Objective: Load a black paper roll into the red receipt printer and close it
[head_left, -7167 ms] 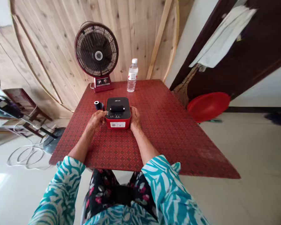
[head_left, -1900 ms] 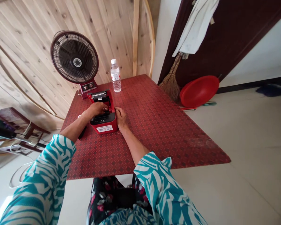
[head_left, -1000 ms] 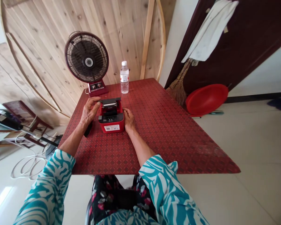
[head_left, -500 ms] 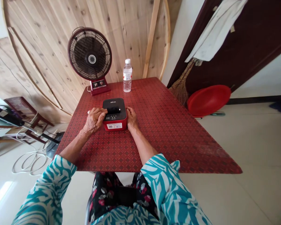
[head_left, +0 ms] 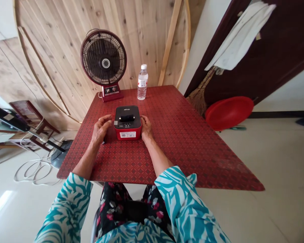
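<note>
A red box-shaped device with a black top, pale lettering and a white label on its front stands on the table. A dark oblong piece lies across the middle of its top; whether it is a handle or a recess I cannot tell. My right hand rests against the device's right side, fingers lightly bent along it. To the left, my left hand hovers or rests just off the device, fingers stretched and loosely curved, with no held thing visible. A small greyish spot shows beside its wrist, too small to name.
The table has a red patterned cover. A fan stands at its back left, and a water bottle at the back. Right of the table are a red basin and a broom. A coiled cable lies on the left floor.
My left hand has drawn away from the device's top to the left, leaving a gap. My right hand stays at the right side. The whole view has shifted slightly.
</note>
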`<state>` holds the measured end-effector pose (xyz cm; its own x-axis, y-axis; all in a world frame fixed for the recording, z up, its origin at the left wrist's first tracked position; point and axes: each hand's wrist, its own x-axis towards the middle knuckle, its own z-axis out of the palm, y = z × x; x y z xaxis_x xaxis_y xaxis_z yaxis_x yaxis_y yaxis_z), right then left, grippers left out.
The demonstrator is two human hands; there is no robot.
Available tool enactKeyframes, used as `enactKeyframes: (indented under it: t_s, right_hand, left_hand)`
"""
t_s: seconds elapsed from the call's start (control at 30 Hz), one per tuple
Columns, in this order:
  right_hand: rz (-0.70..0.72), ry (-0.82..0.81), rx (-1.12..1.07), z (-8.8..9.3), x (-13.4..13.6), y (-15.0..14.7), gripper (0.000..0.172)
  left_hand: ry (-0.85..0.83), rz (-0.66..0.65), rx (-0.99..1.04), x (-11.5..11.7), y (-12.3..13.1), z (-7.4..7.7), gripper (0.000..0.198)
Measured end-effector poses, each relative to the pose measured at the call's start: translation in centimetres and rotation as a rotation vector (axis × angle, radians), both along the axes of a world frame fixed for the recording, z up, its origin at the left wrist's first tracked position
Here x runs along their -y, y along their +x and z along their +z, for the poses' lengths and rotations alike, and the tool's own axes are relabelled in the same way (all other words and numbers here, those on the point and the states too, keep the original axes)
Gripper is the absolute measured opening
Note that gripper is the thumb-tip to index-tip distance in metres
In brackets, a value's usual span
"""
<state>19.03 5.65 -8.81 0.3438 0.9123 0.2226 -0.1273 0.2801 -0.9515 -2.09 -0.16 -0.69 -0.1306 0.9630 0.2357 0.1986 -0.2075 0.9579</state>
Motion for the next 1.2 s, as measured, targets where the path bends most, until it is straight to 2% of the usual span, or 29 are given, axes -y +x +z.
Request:
enactKeyframes:
  t_s: [0.2, 0.33, 0.43, 0.63, 0.8, 0.93, 1.03, 1.2]
  right_hand:
    - [0.003, 0.008, 0.029, -0.1, 0.1, 0.1, 0.033]
    - [0.0, 0.004, 0.045, -0.3, -0.1, 0.2, 0.033]
    - [0.004, 0.0, 0.042, -0.3, -0.1, 0.2, 0.034]
    - [0.006, 0.005, 0.03, -0.2, 0.0, 0.2, 0.033]
    - [-0.009, 0.011, 0.017, -0.5, -0.3, 0.0, 0.031]
    - [-0.013, 0.002, -0.004, -0.6, -0.4, 0.0, 0.031]
    - [-0.007, 0.004, -0.001, -0.3, -0.2, 0.1, 0.031]
    - [-0.019, 0.013, 0.027, 0.2, 0.3, 0.0, 0.03]
  left_hand:
    - [-0.051, -0.092, -0.001, -0.9, 0.5, 1.5, 0.053]
    - [-0.116, -0.202, 0.127, -0.9, 0.5, 1.3, 0.058]
    - [-0.128, -0.225, 0.192, -0.9, 0.8, 0.8, 0.058]
    - [-0.187, -0.21, 0.269, -0.9, 1.2, 0.7, 0.059]
    - [-0.306, -0.14, 0.41, -0.9, 1.6, 1.5, 0.062]
    - [-0.376, -0.155, 0.51, -1.3, 2.0, 2.0, 0.066]
    - [-0.353, -0.162, 0.54, -1.5, 2.3, 1.8, 0.065]
    - [-0.338, -0.083, 0.525, -1.6, 2.2, 1.1, 0.057]
